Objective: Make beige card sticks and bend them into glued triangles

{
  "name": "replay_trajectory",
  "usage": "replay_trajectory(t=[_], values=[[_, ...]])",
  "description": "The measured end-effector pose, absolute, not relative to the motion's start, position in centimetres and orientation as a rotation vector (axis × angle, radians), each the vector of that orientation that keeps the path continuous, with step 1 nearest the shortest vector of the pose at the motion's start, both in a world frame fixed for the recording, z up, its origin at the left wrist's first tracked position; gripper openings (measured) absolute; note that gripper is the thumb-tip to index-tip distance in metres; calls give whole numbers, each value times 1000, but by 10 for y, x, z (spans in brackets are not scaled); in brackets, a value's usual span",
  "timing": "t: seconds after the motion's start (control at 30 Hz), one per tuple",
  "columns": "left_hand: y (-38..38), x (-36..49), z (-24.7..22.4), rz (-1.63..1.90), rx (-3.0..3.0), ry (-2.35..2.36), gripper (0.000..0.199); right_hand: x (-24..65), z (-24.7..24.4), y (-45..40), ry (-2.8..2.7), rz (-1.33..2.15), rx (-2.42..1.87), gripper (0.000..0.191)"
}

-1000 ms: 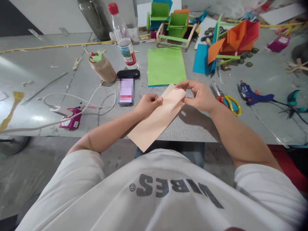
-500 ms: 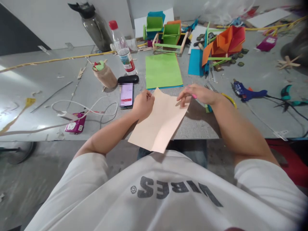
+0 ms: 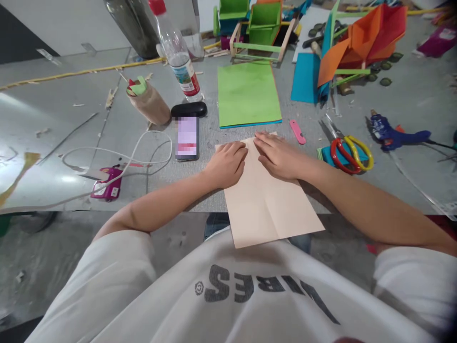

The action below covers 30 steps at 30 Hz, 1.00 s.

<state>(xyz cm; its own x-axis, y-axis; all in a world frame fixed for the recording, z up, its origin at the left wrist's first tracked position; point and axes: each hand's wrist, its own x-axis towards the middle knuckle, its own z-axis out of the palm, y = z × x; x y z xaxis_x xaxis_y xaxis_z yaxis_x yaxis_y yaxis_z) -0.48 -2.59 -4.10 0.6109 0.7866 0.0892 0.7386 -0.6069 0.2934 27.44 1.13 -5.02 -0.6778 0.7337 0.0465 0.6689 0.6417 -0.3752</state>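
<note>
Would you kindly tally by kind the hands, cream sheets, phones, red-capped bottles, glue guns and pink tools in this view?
Hands: 2, left hand and right hand
Cream sheet: 1
Phone: 1
Red-capped bottle: 1
Glue gun: 1
Pink tool: 1
Total: 7

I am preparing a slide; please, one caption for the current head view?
Left hand and right hand lie on a creased beige sheet partly overhanging the table.

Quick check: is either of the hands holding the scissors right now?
No: the left hand and right hand both rest on the pale paper, while the scissors lie off to the right.
</note>
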Motion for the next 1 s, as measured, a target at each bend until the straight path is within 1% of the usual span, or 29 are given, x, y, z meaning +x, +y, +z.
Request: replay_trajectory(t=[0.13,0.27,0.4,0.53,0.83,1.0], values=[[-26,-3,-42,259,2570,1319,75,276,-61,10,-2716,492,-1196,87],[-24,-4,-47,181,2492,1354,89,277,-55,8,-2711,511,-1180,86],[-22,-7,-54,219,2465,1312,91,272,-47,12,-2707,560,-1138,86],[-22,-9,-58,232,2460,1302,95,268,-47,14,-2716,616,-1184,86],[-22,-10,-69,301,2452,1299,100,265,-50,4,-2657,588,-1222,95],[-23,-9,-69,337,2436,1297,96,263,-54,0,-2641,562,-1239,97]])
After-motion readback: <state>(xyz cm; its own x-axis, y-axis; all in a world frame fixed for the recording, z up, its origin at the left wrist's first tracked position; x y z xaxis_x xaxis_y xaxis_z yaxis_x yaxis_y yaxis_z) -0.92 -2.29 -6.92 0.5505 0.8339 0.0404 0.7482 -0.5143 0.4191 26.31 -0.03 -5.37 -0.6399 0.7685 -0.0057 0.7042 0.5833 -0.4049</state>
